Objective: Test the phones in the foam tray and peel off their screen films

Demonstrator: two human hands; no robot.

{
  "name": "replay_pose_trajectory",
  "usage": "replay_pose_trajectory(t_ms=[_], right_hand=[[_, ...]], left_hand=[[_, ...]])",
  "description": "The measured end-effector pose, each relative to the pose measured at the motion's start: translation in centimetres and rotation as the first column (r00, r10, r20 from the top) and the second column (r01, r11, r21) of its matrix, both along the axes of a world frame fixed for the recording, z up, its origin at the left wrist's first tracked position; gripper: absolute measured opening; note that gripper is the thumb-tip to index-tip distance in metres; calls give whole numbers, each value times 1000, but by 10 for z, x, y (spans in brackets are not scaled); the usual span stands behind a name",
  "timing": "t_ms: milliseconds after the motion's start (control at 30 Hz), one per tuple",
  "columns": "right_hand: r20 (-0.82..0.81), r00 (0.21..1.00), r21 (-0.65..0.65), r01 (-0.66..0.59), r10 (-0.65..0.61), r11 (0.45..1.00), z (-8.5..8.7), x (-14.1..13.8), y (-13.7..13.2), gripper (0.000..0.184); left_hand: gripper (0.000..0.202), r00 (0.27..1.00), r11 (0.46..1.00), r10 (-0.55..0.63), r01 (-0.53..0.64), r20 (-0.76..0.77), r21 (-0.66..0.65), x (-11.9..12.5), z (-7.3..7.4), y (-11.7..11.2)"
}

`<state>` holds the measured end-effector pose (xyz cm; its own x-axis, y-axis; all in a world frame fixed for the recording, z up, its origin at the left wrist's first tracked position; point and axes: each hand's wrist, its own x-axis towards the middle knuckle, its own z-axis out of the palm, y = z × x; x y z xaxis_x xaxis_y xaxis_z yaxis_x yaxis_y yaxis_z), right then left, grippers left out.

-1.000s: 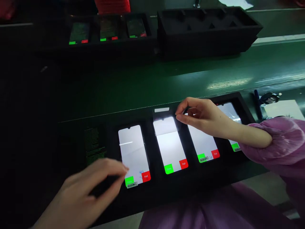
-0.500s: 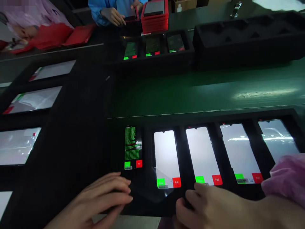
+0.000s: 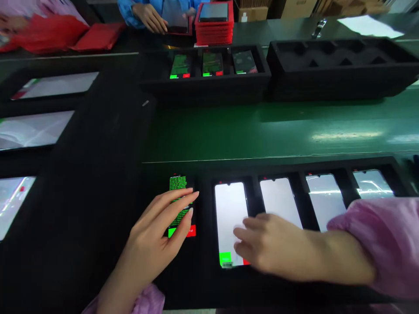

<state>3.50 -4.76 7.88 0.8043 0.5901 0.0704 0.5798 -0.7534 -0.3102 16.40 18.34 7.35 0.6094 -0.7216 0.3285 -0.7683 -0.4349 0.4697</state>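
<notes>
A black foam tray (image 3: pixel 203 170) in front of me holds a row of several phones with lit screens. My left hand (image 3: pixel 157 237) lies open, fingers spread, over the leftmost phone (image 3: pixel 178 185), whose screen shows green text. My right hand (image 3: pixel 271 246), in a pink sleeve, rests with fingers extended on the lower part of the second phone (image 3: pixel 229 205), a white screen with a green button. Further white-screened phones (image 3: pixel 279 196) sit to the right, partly hidden by my right forearm.
A green conveyor belt (image 3: pixel 262 131) runs behind the tray. Beyond it stand a black tray with three phones (image 3: pixel 209 65), an unfilled foam tray (image 3: pixel 340 65) and a red stack (image 3: pixel 214 22). Another person's hands (image 3: pixel 149 17) work at the back. Larger lit screens (image 3: pixel 32 128) lie at left.
My left hand moved up onto the green-text phone. My right hand moved left from the tray's front edge onto the second phone's screen. The view shifted slightly.
</notes>
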Motion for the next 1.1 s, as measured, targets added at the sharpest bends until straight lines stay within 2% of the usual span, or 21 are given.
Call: replay_pose_trajectory(t_ms=[67, 100, 167, 233, 300, 333, 400, 467, 800, 900, 933, 967, 1067, 1100], right_hand=[[-203, 970, 96, 159, -137, 983, -4, 24, -15, 15], [-288, 934, 171, 269, -213, 948, -4, 37, -23, 15], [-401, 853, 327, 474, -334, 817, -3, 58, -40, 9], [-478, 786, 429, 599, -393, 676, 0, 72, -53, 5], [-545, 731, 473, 672, -410, 570, 3, 77, -61, 12], [-569, 713, 483, 693, -410, 535, 5, 77, -63, 15], [-579, 703, 506, 707, -413, 494, 7, 74, -64, 17], [-565, 710, 524, 703, -421, 481, 9, 70, -63, 16], [-545, 728, 530, 683, -415, 502, 16, 58, -52, 10], [-517, 742, 533, 669, -427, 517, 17, 45, -47, 13], [-517, 755, 520, 651, -404, 552, 18, 36, -46, 16], [-526, 773, 490, 617, -355, 616, 21, 24, -46, 22], [-532, 829, 304, 379, -174, 874, 30, -22, -49, 39], [-488, 859, 232, 296, -152, 927, 32, -40, -50, 40]], left_hand=[[29, 999, 999, 34, -34, -10, -18, -10, -1, 5], [29, 999, 999, 45, -45, -17, -23, -15, -2, 8], [27, 999, 998, 46, -46, -26, -37, -27, -4, 16], [25, 998, 998, 33, -35, -46, -49, -39, -9, 23], [26, 996, 998, 26, -31, -80, -51, -49, -14, 28], [27, 995, 998, 29, -33, -93, -49, -53, -17, 30], [29, 993, 998, 41, -45, -114, -34, -62, -22, 33], [29, 991, 998, 53, -57, -125, -28, -69, -25, 34], [33, 989, 998, 55, -57, -138, -17, -85, -28, 36], [31, 985, 995, 79, -88, -153, -49, -91, -29, 32], [30, 984, 993, 87, -99, -158, -68, -95, -31, 30], [30, 982, 990, 94, -109, -163, -88, -99, -32, 29], [32, 978, 983, 107, -131, -180, -128, -112, -39, 30], [33, 975, 982, 113, -140, -190, -130, -117, -41, 32]])
